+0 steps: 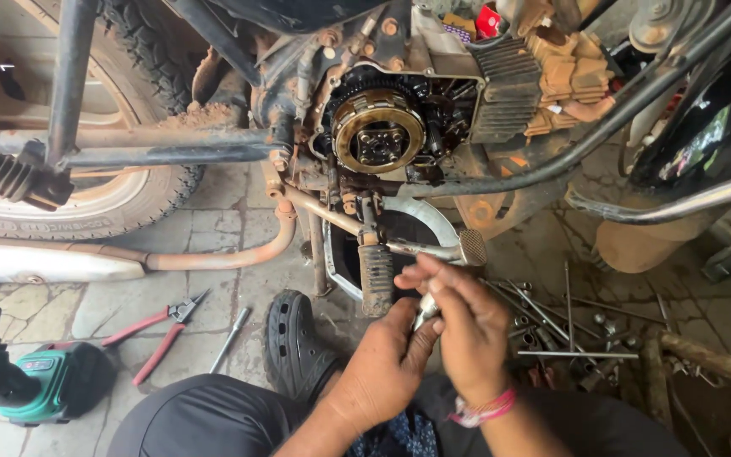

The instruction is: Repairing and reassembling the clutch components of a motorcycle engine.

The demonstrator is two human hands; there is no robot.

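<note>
Hands meet close together below the opened engine: my left hand point(382, 360) and my right hand point(467, 326) are both closed around one small metal part point(425, 311), the left cupping it from below, the right pinching it from above with thumb and fingers. What kind of part it is I cannot tell; most of it is hidden by my fingers. Just above my hands sit the ribbed footpeg point(376, 275) and the kick lever point(437, 249). Farther up, the clutch point(378, 131) lies exposed in the engine case. Loose long bolts point(552, 326) lie on the floor to the right of my right hand. Red-handled pliers point(158, 330) lie well to the left of my left hand, with a green power drill point(48, 381) beyond them.
</note>
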